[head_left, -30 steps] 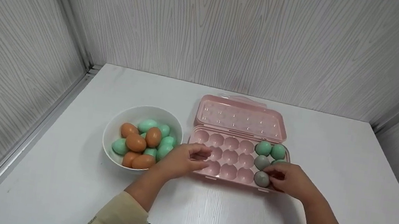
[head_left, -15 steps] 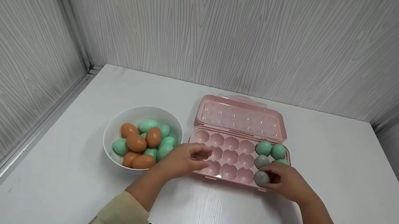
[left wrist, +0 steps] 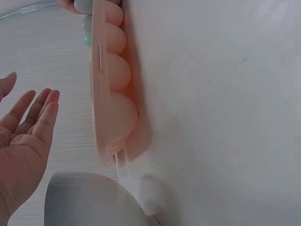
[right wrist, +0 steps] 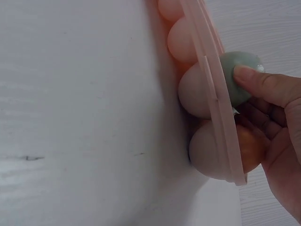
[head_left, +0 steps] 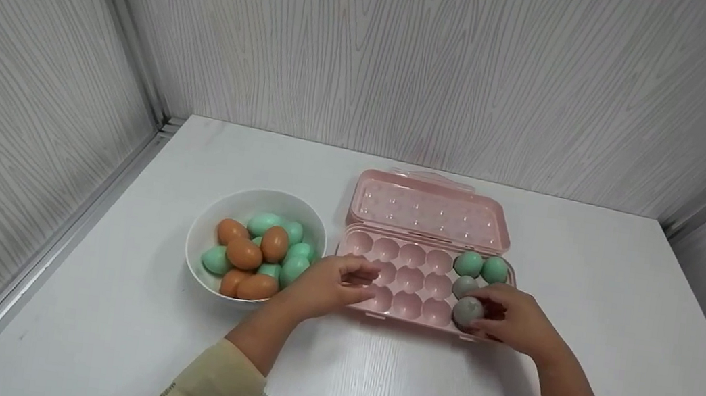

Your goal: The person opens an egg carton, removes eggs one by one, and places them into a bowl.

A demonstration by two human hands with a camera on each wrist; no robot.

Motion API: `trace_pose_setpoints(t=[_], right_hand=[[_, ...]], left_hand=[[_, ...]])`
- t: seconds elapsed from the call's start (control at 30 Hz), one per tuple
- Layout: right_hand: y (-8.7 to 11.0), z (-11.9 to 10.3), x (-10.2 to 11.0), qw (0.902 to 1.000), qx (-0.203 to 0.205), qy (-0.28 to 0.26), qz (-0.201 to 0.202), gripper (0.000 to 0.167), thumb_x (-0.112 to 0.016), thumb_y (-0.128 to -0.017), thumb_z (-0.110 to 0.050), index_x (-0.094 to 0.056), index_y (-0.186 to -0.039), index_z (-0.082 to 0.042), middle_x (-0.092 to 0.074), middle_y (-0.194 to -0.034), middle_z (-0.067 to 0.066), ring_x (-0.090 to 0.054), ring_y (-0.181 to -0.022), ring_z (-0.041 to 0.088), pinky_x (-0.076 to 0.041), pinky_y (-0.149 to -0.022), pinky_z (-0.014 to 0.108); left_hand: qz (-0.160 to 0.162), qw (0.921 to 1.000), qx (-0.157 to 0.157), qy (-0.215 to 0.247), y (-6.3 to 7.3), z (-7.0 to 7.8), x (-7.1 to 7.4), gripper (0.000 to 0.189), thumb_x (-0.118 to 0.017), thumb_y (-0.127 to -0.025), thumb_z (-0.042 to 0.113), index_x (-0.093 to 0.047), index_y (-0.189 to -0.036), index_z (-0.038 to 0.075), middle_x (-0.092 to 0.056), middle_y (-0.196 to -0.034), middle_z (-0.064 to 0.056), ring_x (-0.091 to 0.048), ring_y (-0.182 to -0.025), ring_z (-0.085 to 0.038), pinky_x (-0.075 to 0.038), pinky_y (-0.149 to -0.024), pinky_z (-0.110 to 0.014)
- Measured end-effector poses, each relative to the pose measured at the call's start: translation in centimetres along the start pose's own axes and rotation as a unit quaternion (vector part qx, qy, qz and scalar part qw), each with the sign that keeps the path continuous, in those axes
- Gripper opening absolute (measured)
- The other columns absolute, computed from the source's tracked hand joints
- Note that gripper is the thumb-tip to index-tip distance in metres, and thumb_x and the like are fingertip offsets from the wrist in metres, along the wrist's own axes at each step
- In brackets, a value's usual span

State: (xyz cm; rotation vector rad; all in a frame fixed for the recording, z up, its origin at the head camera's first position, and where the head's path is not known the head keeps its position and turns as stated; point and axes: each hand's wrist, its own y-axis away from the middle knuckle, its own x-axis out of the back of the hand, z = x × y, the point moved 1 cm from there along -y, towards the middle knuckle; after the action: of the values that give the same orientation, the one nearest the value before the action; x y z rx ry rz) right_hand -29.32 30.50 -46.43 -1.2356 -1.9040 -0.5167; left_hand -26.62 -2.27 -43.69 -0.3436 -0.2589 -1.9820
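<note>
My right hand (head_left: 514, 320) pinches a grey-green egg (head_left: 467, 312) at the near row of the pink egg carton (head_left: 410, 280), second column from the right. In the right wrist view the thumb presses on this egg (right wrist: 237, 75), and an orange egg (right wrist: 249, 148) sits in the end cup below the palm. Behind it stand a second greyish egg (head_left: 465, 286) and two green eggs (head_left: 482, 267). My left hand (head_left: 329, 285) hovers by the carton's left end, fingers apart and holding nothing; its palm (left wrist: 21, 160) shows bare in the left wrist view.
Left of the carton stands a white bowl (head_left: 204, 212) with several orange and green eggs. The carton's lid (head_left: 430, 208) lies folded back toward the rear wall. White tabletop (head_left: 383, 386) stretches in front, with panels on three sides.
The right hand has shifted from the right end cup to the grey-green egg beside it. That egg now appears slightly raised. The left hand keeps its pose.
</note>
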Motion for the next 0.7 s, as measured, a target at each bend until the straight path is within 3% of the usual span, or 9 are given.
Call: trace_pose_setpoints(t=[0.17,0.3,0.57,0.7], right_hand=[[-0.3,-0.4,0.7,0.9978,-0.017,-0.064,0.009,0.04,-0.074,-0.076,-0.011,-0.062,-0.114,-0.011,-0.059,-0.11,0.006,-0.059,-0.098,0.022,-0.05,-0.085,0.041],[-0.9,-1.7,0.9,0.9937,-0.018,-0.11,0.014,0.04,-0.074,-0.075,-0.009,-0.062,-0.113,-0.008,-0.056,-0.113,0.009,-0.059,-0.102,0.026,-0.049,-0.087,0.039],[-2.3,-6.1,0.6,0.9848,0.02,-0.171,0.022,0.041,-0.075,-0.073,-0.006,-0.063,-0.112,-0.006,-0.058,-0.11,0.005,-0.059,-0.099,0.019,-0.05,-0.087,0.03],[-2.6,-9.3,0.5,0.9817,0.031,-0.187,0.015,0.04,-0.073,-0.073,0.0,-0.063,-0.111,-0.003,-0.059,-0.11,0.008,-0.058,-0.1,0.022,-0.049,-0.087,0.028]], left_hand=[[0.006,1.0,-0.006,0.002,0.0,-0.3,-0.2,0.041,-0.069,-0.082,0.026,-0.059,-0.12,0.015,-0.061,-0.116,-0.001,-0.057,-0.107,-0.015,-0.048,-0.088,-0.024],[0.013,0.9993,-0.031,0.014,-0.1,-0.4,-0.6,0.042,-0.07,-0.081,0.023,-0.06,-0.12,0.013,-0.061,-0.115,-0.006,-0.058,-0.106,-0.018,-0.047,-0.09,-0.027],[0.025,0.9983,-0.051,0.012,-0.4,0.1,-2.1,0.041,-0.07,-0.08,0.017,-0.06,-0.12,0.011,-0.061,-0.117,-0.004,-0.058,-0.107,-0.017,-0.047,-0.091,-0.027],[0.033,0.997,-0.065,0.024,-0.6,0.4,-3.0,0.045,-0.072,-0.079,0.016,-0.058,-0.122,0.012,-0.059,-0.119,-0.002,-0.056,-0.11,-0.015,-0.046,-0.09,-0.024]])
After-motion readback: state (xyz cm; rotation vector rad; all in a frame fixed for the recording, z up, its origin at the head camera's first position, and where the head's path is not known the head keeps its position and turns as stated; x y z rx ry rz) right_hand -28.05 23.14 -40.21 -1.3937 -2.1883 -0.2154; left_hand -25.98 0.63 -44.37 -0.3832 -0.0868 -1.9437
